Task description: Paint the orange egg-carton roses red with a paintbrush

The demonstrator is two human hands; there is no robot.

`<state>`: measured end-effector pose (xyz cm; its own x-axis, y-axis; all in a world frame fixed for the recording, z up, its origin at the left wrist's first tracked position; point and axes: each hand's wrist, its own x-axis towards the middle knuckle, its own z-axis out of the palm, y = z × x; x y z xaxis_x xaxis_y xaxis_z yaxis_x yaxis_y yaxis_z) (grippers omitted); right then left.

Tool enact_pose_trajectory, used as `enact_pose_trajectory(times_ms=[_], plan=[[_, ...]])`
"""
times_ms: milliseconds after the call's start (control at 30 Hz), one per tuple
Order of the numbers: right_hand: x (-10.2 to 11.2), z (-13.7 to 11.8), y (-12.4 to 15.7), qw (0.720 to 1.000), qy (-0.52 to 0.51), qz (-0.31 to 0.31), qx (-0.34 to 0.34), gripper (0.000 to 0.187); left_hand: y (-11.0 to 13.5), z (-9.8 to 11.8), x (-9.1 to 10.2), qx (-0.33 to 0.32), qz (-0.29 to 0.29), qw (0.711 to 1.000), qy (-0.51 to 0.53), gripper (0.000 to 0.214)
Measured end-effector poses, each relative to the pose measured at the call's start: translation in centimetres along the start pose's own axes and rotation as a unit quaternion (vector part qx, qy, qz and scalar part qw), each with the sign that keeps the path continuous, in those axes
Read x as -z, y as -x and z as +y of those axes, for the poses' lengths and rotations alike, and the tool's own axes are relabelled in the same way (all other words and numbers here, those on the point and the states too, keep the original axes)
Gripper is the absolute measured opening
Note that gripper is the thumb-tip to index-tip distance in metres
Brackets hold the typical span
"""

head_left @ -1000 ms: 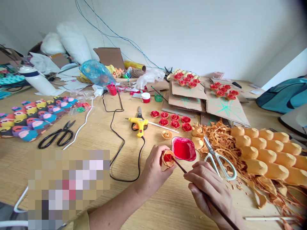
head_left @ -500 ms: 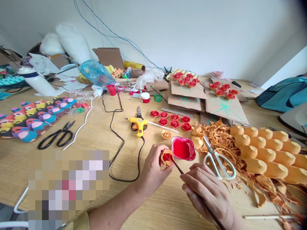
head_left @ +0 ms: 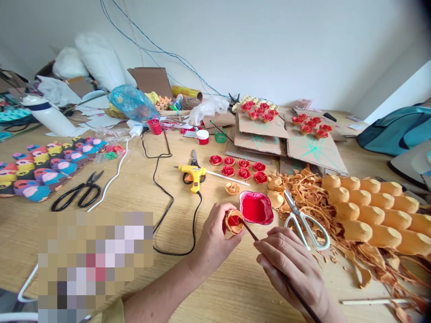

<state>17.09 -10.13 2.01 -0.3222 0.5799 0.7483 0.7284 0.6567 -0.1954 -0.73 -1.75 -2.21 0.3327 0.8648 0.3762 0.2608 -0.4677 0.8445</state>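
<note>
Pinched in my left hand point(head_left: 215, 235) is an orange paper flower point(head_left: 232, 228) whose centre is partly red. My right hand point(head_left: 291, 267) grips a dark-handled paintbrush point(head_left: 251, 232), and its tip touches the inside of the flower. Just beyond both hands sits a small dish of red paint point(head_left: 256, 208). An unpainted orange flower point(head_left: 232, 188) lies behind the dish. Several red flowers point(head_left: 244, 173) stand in rows farther back. To the right of the dish, white-handled scissors point(head_left: 308, 226) rest partly on orange scraps.
A yellow glue gun point(head_left: 194, 174) with a black cord lies left of the flowers. Orange egg cartons point(head_left: 380, 211) and scraps fill the right side. Cardboard sheets point(head_left: 316, 154) carry more red flowers. Black scissors point(head_left: 81, 190) and a painted egg carton point(head_left: 43, 172) are at left.
The brush tip has shifted very slightly within the flower. Both hands stay almost in place, and the whole view has moved slightly.
</note>
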Motion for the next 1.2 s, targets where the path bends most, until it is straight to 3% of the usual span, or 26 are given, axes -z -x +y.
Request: enact_pose_trajectory(times_ms=[433, 967, 1200], plan=[[0.20, 0.11, 0.08, 0.999, -0.017, 0.027, -0.013, 0.016, -0.44, -0.02, -0.08, 0.157, -0.024, 0.982, 0.105, 0.045], [0.09, 0.30, 0.54, 0.997, -0.048, 0.040, -0.046, 0.018, -0.55, 0.38, 0.04, 0.159, -0.040, 0.978, 0.128, 0.044], [0.19, 0.46, 0.73, 0.990, -0.062, 0.073, -0.107, 0.022, -0.83, -0.33, -0.10, 0.182, -0.036, 0.956, 0.227, 0.051]])
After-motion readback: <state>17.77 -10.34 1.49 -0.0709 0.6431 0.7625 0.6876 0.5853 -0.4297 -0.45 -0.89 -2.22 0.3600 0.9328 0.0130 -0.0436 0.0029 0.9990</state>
